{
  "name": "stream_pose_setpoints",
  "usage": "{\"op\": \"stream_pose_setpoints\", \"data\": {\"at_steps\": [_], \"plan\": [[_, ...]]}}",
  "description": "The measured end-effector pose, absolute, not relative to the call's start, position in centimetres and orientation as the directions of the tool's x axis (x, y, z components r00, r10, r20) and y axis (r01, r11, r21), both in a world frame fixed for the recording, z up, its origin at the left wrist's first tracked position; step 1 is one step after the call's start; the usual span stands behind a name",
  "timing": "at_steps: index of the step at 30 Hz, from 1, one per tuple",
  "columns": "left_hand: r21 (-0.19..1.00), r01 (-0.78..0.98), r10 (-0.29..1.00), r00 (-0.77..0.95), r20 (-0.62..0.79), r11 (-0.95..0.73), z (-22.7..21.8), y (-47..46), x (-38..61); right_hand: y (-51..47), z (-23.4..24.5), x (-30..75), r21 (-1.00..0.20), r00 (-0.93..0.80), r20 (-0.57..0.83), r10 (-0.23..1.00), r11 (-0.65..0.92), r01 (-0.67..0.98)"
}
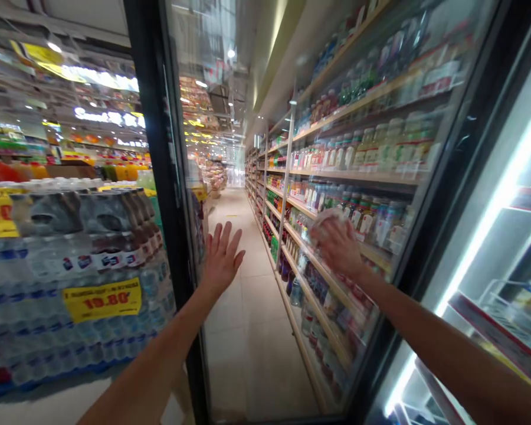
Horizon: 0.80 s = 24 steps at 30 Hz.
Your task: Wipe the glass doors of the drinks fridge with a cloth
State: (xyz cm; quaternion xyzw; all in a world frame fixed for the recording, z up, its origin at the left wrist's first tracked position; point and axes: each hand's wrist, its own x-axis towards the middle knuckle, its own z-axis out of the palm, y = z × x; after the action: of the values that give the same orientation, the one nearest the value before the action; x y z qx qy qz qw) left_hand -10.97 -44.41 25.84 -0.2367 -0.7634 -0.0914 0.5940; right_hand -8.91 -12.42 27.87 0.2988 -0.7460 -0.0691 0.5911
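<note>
Cloth point(322, 224) first, since that's the bit in use: pale, blurry, bunched under the fingers of the right hand point(340, 249), over the right half of the glass door point(265, 330). That hand's got hold of it, fingers curled over the top, though the blur hides the exact grip. The left hand point(221, 258) is holding nothing: fingers spread, raised toward the left half of the glass door. Can't tell if that palm actually touches the glass.

Handling-wise, my guess is the cloth is light and floppy, so I'd keep it folded and spread under a flat palm — pinch a corner and it'd probably just flap. The glass door should be stiff, smooth and pretty heavy, with not much for bare skin to grip on the pane. I'd steady it by the dark frame point(153, 130) along its left edge.

Also around: packs of bottles point(115, 254) left of the glass door, shelves of drinks point(371, 147) showing in its pane — reflected or behind, no idea — and a bright light strip point(488, 221) to its right.
</note>
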Motion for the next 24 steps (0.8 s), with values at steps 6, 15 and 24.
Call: {"op": "stream_pose_setpoints", "data": {"at_steps": [6, 15, 24], "plan": [[-0.150, 0.445, 0.246, -0.166, 0.955, 0.883, 26.0, -44.4, -10.0, -11.9, 25.9, -7.1, 0.377, -0.297, 0.809, -0.507, 0.836, -0.399], [-0.154, 0.441, 0.245, -0.159, 0.956, 0.884, 26.1, -44.3, -8.5, -11.6, 23.1, -7.3, -0.191, -0.116, 0.980, 0.165, 0.943, -0.274], [-0.174, 0.448, 0.247, -0.112, 0.962, 0.877, 26.1, -44.1, -8.2, -11.9, 21.5, -7.2, -0.305, -0.109, 0.950, 0.293, 0.944, -0.122]]}}
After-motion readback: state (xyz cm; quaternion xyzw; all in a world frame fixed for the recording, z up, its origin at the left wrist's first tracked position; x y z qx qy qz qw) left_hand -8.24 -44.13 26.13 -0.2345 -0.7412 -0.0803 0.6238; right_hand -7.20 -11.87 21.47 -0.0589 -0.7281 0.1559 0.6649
